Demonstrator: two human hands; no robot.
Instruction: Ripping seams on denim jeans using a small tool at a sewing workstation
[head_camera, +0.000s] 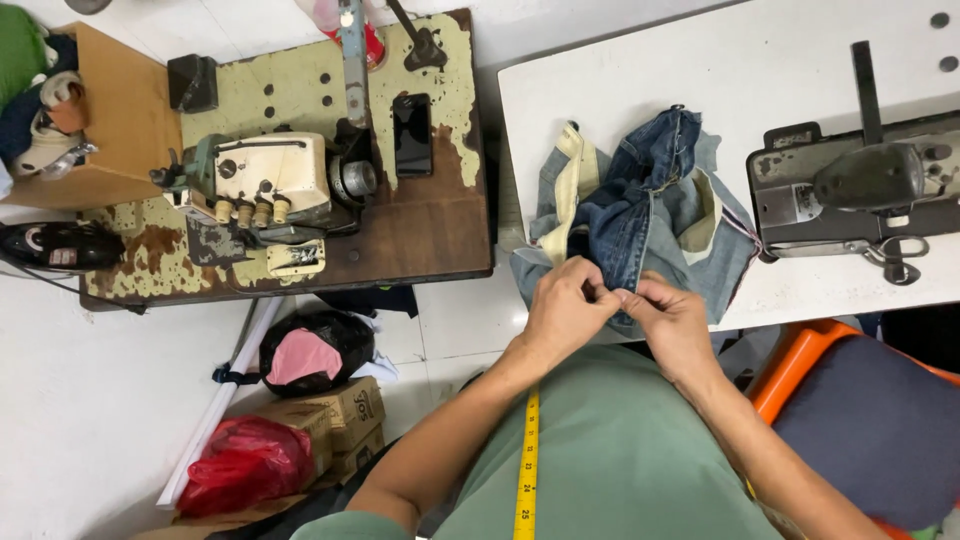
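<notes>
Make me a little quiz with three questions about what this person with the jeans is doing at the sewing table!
1. True or false: both hands pinch the denim garment at the white table's near edge.
2. What hangs down the person's green shirt? A) a yellow tape measure B) a red scarf C) a black cable
3. Fill in: the black phone lies on the worn table beside the cream ______ machine.

Key: 1 true: the left hand and right hand meet on the cloth. 2 A. 3 sewing.
</notes>
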